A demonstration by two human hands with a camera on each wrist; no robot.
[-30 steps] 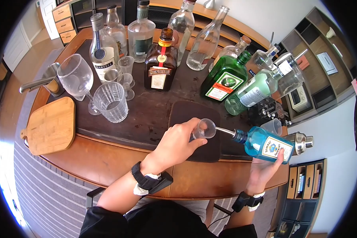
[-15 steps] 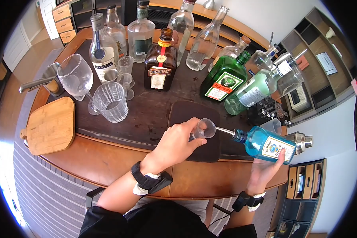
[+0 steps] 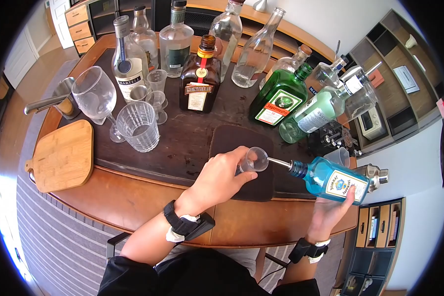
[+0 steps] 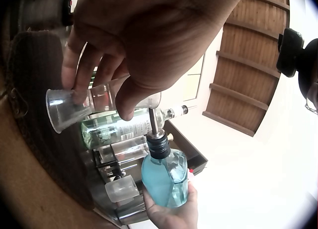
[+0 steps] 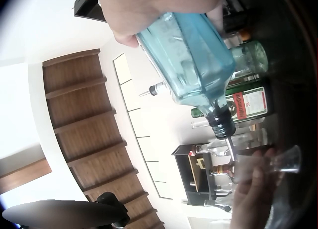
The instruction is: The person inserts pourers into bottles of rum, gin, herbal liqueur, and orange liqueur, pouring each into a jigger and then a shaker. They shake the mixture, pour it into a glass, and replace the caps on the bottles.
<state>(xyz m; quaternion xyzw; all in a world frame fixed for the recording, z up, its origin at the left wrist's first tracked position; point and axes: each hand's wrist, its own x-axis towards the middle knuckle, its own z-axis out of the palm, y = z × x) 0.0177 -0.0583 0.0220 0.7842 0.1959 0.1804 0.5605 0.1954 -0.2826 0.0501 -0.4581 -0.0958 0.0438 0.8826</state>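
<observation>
My left hand pinches a clear double-ended jigger between thumb and fingers, above a dark mat. Its hourglass shape, flared at both ends, shows in the left wrist view. In my right hand is a tilted blue Bombay Sapphire bottle, gripped round its body with the thumb over the label. A metal pour spout on the bottle's neck points left, its tip right at the jigger's rim. Pale blue liquid or tinted glass fills the bottle in the right wrist view.
A green Jägermeister bottle, a pale green bottle and a brown Cointreau bottle stand beyond my hands. By my right hand is a steel shaker. Leftward are a tumbler, a wine glass and a wooden board.
The blue bottle has shifted very slightly to the right at its base. Both hands keep their grips, and the spout stays at the jigger's rim.
</observation>
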